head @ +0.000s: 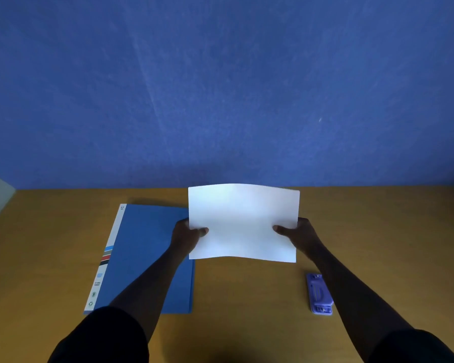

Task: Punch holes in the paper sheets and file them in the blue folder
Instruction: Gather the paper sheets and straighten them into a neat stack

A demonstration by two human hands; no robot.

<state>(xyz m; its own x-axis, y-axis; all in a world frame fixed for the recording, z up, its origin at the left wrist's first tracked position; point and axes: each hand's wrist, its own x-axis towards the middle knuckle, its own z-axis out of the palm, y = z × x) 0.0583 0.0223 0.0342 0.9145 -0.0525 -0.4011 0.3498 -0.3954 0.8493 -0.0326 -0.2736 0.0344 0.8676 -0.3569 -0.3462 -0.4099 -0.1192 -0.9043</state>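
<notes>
The paper sheets (243, 222) are pinched at their two side edges: the left hand (188, 235) grips the left edge, thumb on top, and the right hand (298, 233) grips the right edge likewise. The sheets are held above the wooden table (378, 231), slightly bowed. The blue folder (144, 258) lies closed just left, partly under the left forearm. A purple hole punch (320, 294) is seen beside the right forearm.

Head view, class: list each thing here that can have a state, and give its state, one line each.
Paper sheets: held above the table, slightly bowed.
Blue folder: closed, flat on the table.
Hole punch: lying on the table, untouched.
Left hand: pinching the sheets' left edge.
Right hand: pinching the sheets' right edge.
</notes>
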